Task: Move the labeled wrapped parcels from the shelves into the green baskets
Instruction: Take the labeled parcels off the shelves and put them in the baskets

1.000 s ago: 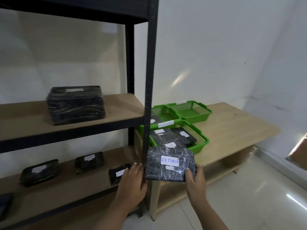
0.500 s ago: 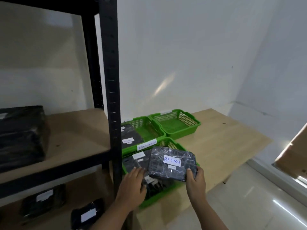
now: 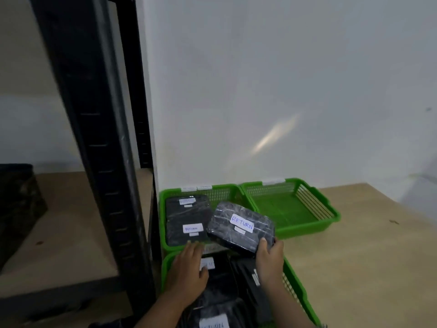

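My right hand [image 3: 269,259] grips the near corner of a black wrapped parcel [image 3: 238,227] with a white label reading RETURN. The parcel hangs tilted over the right side of the far-left green basket [image 3: 220,190], which holds two labeled black parcels [image 3: 186,221]. My left hand [image 3: 189,268] hovers with fingers extended over the near green basket [image 3: 298,287], holding nothing. That near basket contains several black parcels [image 3: 227,287]. A third green basket [image 3: 290,207] at the far right is bare inside.
The black metal shelf post [image 3: 94,143] stands close on the left, with a wooden shelf board [image 3: 63,233] and a large black wrapped parcel [image 3: 16,209] behind it. The baskets sit on a wooden table [image 3: 366,256] against the white wall.
The view swung right from the shelves toward the baskets. Both hands carried the RETURN parcel forward over the far-left basket; my left hand has come off it.
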Demonstrator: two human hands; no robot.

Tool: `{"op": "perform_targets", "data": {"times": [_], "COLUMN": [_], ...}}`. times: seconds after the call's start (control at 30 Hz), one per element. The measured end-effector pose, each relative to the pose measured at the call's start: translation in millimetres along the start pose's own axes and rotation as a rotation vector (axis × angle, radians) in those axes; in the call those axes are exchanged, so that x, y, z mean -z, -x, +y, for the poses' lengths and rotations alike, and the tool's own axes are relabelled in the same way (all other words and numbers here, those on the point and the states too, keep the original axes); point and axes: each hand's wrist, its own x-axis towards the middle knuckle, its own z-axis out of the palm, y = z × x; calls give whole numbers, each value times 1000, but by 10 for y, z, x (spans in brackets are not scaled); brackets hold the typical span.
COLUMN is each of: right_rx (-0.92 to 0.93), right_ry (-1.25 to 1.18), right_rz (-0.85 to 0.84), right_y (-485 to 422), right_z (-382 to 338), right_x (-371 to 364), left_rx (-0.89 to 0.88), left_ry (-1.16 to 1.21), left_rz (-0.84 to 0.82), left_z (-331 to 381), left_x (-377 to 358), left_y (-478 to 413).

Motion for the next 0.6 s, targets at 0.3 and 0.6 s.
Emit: {"op": "perform_targets", "data": {"times": [0.3,0.6], "right_rx": [-241,-592], "right_ry": [-106,-151], "right_rz": [-97,-62], "right_y": [-818,-1052], "right_z": [-249,-330], "right_x": [-557,-1051], "left_rx": [388,723], "left_ry": [-179,-184], "left_rz": [137,131], "left_z": [-317,-451], "left_x": [41,-72], "left_y": [-558,-558]}}
